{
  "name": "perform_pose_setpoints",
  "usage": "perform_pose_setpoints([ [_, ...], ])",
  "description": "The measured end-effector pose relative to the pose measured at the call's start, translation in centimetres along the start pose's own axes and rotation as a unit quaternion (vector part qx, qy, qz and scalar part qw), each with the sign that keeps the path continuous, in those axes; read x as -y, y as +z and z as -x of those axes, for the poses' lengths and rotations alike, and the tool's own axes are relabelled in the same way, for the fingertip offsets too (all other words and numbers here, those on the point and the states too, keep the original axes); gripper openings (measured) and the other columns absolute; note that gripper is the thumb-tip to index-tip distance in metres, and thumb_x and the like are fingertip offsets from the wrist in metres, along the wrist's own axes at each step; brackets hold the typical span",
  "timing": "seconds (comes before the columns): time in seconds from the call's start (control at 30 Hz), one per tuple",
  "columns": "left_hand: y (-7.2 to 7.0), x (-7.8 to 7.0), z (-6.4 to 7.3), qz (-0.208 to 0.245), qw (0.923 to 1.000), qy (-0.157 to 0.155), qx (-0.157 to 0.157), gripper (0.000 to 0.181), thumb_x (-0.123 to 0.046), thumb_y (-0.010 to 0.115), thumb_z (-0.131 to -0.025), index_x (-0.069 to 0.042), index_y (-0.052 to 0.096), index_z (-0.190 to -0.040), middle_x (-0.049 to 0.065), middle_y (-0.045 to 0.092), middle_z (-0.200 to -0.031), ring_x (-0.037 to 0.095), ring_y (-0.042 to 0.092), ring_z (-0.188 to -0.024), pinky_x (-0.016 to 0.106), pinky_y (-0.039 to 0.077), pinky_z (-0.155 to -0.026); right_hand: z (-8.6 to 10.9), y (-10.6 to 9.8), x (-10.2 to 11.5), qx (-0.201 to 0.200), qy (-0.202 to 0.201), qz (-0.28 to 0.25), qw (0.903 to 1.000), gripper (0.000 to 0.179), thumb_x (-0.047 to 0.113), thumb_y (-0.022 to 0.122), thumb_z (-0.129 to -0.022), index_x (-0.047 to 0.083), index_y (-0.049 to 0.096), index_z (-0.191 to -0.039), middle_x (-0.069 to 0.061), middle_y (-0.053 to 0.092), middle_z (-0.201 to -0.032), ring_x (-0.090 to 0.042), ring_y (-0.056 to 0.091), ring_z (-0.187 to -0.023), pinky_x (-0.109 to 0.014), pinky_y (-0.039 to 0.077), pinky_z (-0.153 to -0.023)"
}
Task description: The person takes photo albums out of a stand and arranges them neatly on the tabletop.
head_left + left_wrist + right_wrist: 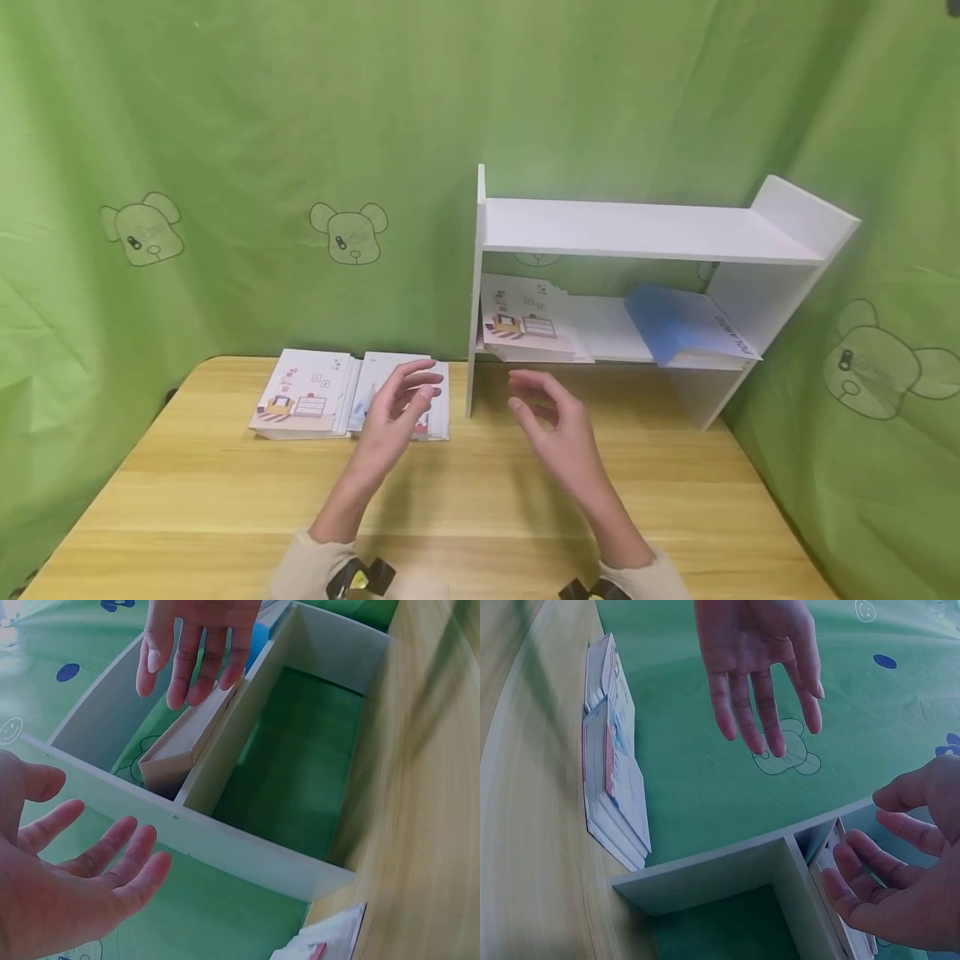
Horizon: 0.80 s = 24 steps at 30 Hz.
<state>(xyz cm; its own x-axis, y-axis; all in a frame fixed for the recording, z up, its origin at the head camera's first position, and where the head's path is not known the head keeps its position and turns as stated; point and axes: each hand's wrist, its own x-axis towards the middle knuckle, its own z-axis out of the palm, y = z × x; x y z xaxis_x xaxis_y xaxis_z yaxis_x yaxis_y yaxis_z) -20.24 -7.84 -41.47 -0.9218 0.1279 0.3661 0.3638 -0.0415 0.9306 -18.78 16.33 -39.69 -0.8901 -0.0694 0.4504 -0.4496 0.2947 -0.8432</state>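
My left hand [393, 408] is raised above the table, its fingers loosely bent with nothing between them. Behind it lies a stack of illustrated books [386, 375], partly hidden by that hand. A second stack of books [303, 392] with a furniture picture lies just to the left. Facing the left hand across a gap, my right hand [558, 421] is also raised and holds nothing. Beyond it stands a white two-tier shelf [615, 225]. On the shelf's lower board are similar illustrated books [525, 317] at the left and a blue-spined book or box [675, 325] at the right.
The wooden table [480, 517] extends under both hands. A green curtain [360, 125] with bear-face drawings hangs close behind the table and shelf. The shelf's left side panel [474, 333] rises next to the right-hand stack of books.
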Motion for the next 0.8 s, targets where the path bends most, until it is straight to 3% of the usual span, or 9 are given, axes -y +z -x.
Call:
perform_pose_setpoints([
  [0.1,0.6,-0.1,-0.2,0.004,1.0,-0.003,0.0,0.034,-0.017,0.059,-0.105,-0.015,0.057,-0.14,0.015,0.065,-0.129,0.037,0.061,-0.121,0.034,0.059,-0.083,0.0,-0.5,-0.1,-0.005,0.0,0.009,0.9999,0.032,0.001,0.069,-0.096,0.005,0.066,-0.128,-0.01,0.069,-0.123,-0.025,0.066,-0.116,-0.037,0.056,-0.099],
  [0.23,1.5,-0.1,-0.7,0.011,0.9999,0.007,0.0,0.035,-0.011,0.058,-0.105,-0.009,0.056,-0.14,0.017,0.065,-0.127,0.032,0.064,-0.117,0.035,0.054,-0.102,0.1,-1.3,-0.3,-0.016,0.001,0.023,0.9996,0.033,0.002,0.069,-0.096,0.007,0.066,-0.128,-0.008,0.069,-0.123,-0.024,0.065,-0.117,-0.036,0.056,-0.099],
  [0.47,2.9,-0.1,-1.6,0.015,0.9997,0.019,0.005,0.036,-0.01,0.057,-0.104,-0.007,0.054,-0.141,0.026,0.061,-0.128,0.032,0.065,-0.115,0.043,0.054,-0.102,0.0,-2.5,-0.7,-0.034,-0.003,0.029,0.999,0.031,0.002,0.069,-0.096,0.005,0.065,-0.127,-0.007,0.069,-0.122,-0.023,0.065,-0.117,-0.032,0.056,-0.098],
  [0.6,3.5,0.1,-2.0,0.017,0.9996,0.022,0.008,0.037,-0.012,0.057,-0.105,-0.007,0.052,-0.142,0.032,0.058,-0.13,0.041,0.062,-0.119,0.05,0.052,-0.104,-0.1,-3.0,-0.8,-0.045,-0.002,0.027,0.9986,0.032,0.001,0.069,-0.096,0.005,0.065,-0.127,-0.008,0.068,-0.123,-0.024,0.065,-0.117,-0.027,0.055,-0.097],
  [0.8,4.1,0.3,-2.6,-0.002,0.9999,0.003,0.01,0.042,-0.016,0.058,-0.105,-0.008,0.049,-0.145,0.024,0.059,-0.133,0.039,0.061,-0.123,0.049,0.051,-0.105,-0.3,-3.7,-1.3,-0.067,0.008,0.038,0.997,0.033,0.002,0.069,-0.096,0.004,0.064,-0.128,-0.009,0.069,-0.123,-0.028,0.065,-0.116,-0.02,0.054,-0.096],
])
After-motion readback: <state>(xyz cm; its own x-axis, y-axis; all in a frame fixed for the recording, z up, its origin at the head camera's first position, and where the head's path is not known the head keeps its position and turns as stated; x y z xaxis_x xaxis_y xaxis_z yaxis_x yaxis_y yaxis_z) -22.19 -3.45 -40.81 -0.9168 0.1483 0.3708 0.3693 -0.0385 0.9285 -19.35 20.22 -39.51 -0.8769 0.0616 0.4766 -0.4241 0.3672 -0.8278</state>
